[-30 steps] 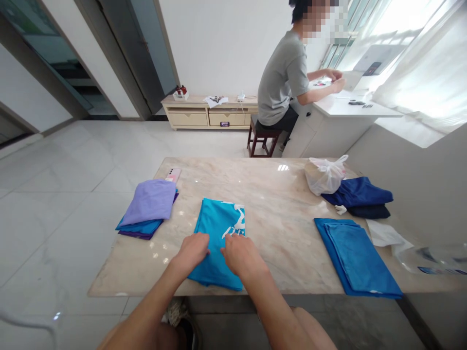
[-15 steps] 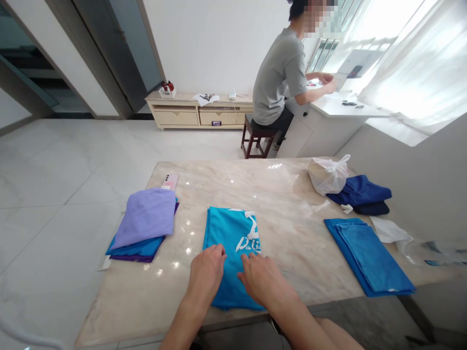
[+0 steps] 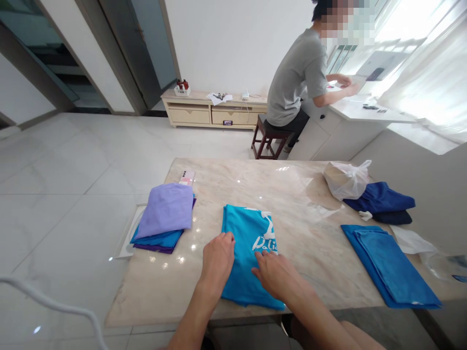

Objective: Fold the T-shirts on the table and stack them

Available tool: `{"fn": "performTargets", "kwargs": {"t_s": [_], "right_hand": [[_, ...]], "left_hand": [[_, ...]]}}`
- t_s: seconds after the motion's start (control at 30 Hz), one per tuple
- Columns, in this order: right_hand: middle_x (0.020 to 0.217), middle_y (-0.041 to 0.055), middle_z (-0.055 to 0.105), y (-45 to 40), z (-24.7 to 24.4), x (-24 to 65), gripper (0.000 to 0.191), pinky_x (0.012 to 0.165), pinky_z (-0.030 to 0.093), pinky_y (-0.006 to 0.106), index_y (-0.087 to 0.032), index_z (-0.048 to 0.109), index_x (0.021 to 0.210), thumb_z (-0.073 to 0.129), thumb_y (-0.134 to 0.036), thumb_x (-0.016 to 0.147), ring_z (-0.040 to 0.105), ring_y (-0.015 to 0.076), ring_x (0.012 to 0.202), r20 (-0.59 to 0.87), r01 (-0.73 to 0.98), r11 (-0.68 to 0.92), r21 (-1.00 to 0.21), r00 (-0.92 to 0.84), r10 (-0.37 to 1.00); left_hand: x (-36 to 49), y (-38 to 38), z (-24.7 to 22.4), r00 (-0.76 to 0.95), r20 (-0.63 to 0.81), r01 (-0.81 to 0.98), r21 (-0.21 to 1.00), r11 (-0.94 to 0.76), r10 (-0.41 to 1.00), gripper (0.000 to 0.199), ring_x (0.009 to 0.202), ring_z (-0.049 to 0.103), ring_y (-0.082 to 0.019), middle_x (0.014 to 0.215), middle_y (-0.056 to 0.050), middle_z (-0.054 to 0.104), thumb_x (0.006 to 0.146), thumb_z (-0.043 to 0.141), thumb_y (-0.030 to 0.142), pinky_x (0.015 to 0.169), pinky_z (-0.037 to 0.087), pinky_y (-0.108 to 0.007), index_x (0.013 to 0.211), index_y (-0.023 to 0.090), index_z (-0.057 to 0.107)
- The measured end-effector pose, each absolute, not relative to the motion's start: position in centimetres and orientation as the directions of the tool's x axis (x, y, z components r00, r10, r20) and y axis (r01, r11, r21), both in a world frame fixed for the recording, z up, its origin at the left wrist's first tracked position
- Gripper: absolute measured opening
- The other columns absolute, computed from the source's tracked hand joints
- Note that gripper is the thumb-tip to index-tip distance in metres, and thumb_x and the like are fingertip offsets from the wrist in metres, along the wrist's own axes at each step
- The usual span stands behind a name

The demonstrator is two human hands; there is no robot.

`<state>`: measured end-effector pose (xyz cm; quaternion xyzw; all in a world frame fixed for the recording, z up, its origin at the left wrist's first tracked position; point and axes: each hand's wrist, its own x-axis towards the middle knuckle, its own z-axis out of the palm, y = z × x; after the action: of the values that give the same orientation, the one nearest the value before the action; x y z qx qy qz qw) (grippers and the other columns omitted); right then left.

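A folded turquoise T-shirt [image 3: 241, 277] with white lettering lies on the marble-look table, close to its front edge. At the shirt's left edge is my left hand [image 3: 219, 255], its fingers curled together on the fabric. My right hand [image 3: 275, 272] rests on the shirt's right side just below the lettering, fingers apart and touching the cloth. To the left sits a pile with a folded lilac garment [image 3: 166, 209] on top, blue and purple ones beneath. On the right lies another folded blue garment [image 3: 392, 265].
A pink phone [image 3: 187, 177] lies behind the lilac pile. At the back right are a white plastic bag [image 3: 346, 180] and dark blue cloth [image 3: 386, 197]. Beyond the table [image 3: 146, 296], a person in grey [image 3: 297, 78] sits on a stool [image 3: 268, 138] at a white desk.
The view has turned left, so everything sits further right in the picture. Both my hands stay on the turquoise T-shirt in nearly the same places.
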<state>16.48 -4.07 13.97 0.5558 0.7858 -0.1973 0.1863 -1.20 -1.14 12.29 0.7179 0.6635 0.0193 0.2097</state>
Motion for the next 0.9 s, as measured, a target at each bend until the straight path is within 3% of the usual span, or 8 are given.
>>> {"fn": "performTargets", "kwargs": {"t_s": [0.23,0.37,0.53,0.67,0.77,0.9], "right_hand": [[0.128,0.0243,0.077,-5.0,14.8,17.0,0.039,0.1,0.06,0.049,-0.01,0.074,0.136,0.051,-0.028,0.11,0.075,0.0402,0.122,-0.525,0.946,0.318,-0.069,-0.305,0.794],[0.127,0.0245,0.078,-5.2,15.3,16.8,0.039,0.099,0.06,0.047,-0.009,0.074,0.134,0.052,-0.028,0.11,0.075,0.0396,0.121,-0.542,0.944,0.321,-0.082,-0.313,0.78],[0.131,0.0255,0.076,-5.5,15.5,17.3,0.042,0.1,0.059,0.047,-0.008,0.073,0.137,0.052,-0.033,0.11,0.075,0.0395,0.121,-0.542,0.945,0.307,-0.116,-0.319,0.777],[0.131,0.0248,0.077,-5.4,15.9,18.4,0.041,0.099,0.059,0.045,-0.008,0.073,0.136,0.052,-0.033,0.111,0.076,0.038,0.119,-0.489,0.952,0.283,-0.117,-0.303,0.818],[0.126,0.0218,0.078,-4.9,16.7,19.3,0.034,0.098,0.058,0.043,-0.01,0.075,0.131,0.054,-0.025,0.109,0.074,0.0369,0.121,-0.356,0.951,0.291,-0.107,-0.31,0.882],[0.117,0.017,0.08,-3.5,17.6,20.0,0.032,0.095,0.057,0.038,-0.016,0.079,0.114,0.048,-0.018,0.111,0.075,0.0317,0.115,-0.167,0.96,0.226,-0.168,-0.254,0.953]], "left_hand": [[0.4,-2.7,11.7,0.198,-0.256,0.93,0.354,-0.099,0.946,0.024,0.102,0.078,-0.026,0.108,-0.006,0.08,0.112,0.05,0.027,0.078,0.05,-0.032,0.113,0.024,0.074],[0.9,-2.7,12.3,0.157,-0.241,0.948,0.308,-0.078,0.958,0.026,0.102,0.079,-0.027,0.109,-0.008,0.08,0.113,0.049,0.029,0.078,0.051,-0.034,0.112,0.023,0.074],[3.2,-3.1,13.2,0.088,-0.185,0.933,0.359,-0.016,0.979,0.023,0.101,0.078,-0.027,0.11,-0.008,0.081,0.112,0.052,0.029,0.081,0.053,-0.034,0.112,0.022,0.074],[5.1,-3.6,13.9,0.108,-0.025,0.826,0.558,-0.076,0.994,0.017,0.108,0.074,-0.023,0.111,-0.007,0.078,0.106,0.059,0.023,0.094,0.055,-0.033,0.102,0.022,0.076],[5.5,-3.6,14.2,0.089,0.134,0.605,0.78,-0.16,0.987,0.011,0.104,0.074,-0.021,0.107,-0.006,0.078,0.098,0.066,0.018,0.098,0.056,-0.034,0.093,0.021,0.076],[5.2,-2.9,13.9,-0.013,0.085,0.239,0.968,-0.079,0.996,0.01,0.086,0.076,-0.022,0.09,-0.005,0.081,0.093,0.074,0.03,0.085,0.061,-0.035,0.088,0.021,0.078]]}}
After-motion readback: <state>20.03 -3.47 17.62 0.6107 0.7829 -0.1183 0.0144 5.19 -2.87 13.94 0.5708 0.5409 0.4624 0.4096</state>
